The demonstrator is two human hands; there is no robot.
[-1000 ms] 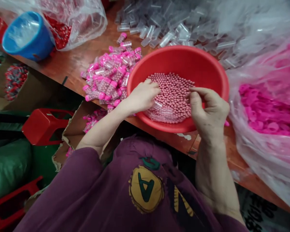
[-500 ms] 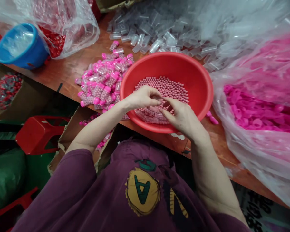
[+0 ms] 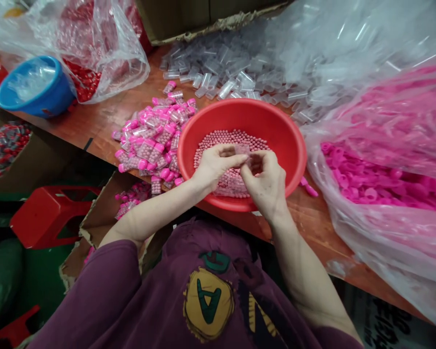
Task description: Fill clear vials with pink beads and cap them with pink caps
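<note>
Both of my hands are over a red bowl [image 3: 290, 140] that holds many small pink beads [image 3: 236, 138]. My left hand [image 3: 215, 167] pinches a clear plastic tube [image 3: 241, 149] between thumb and fingers. Close against it, my right hand [image 3: 267, 184] has its thumb and fingertips drawn together; what they hold, if anything, is hidden. More clear plastic [image 3: 228, 185] lies on the beads at the bowl's near side. Left of the bowl is a heap of bead-filled tubes with pink caps [image 3: 156, 128].
Loose clear tubes [image 3: 236, 80] are piled behind the bowl. An open plastic bag of pink caps [image 3: 370, 182] stands at the right. At the left are a blue bucket [image 3: 54, 97] and a bag of red pieces [image 3: 89, 82]. Below the table edge are a cardboard box [image 3: 100, 213] and a red stool [image 3: 43, 213].
The view has shifted, so the table sits lower in the picture. The clear tube now shows plainly in my left hand, and my hands have come closer together.
</note>
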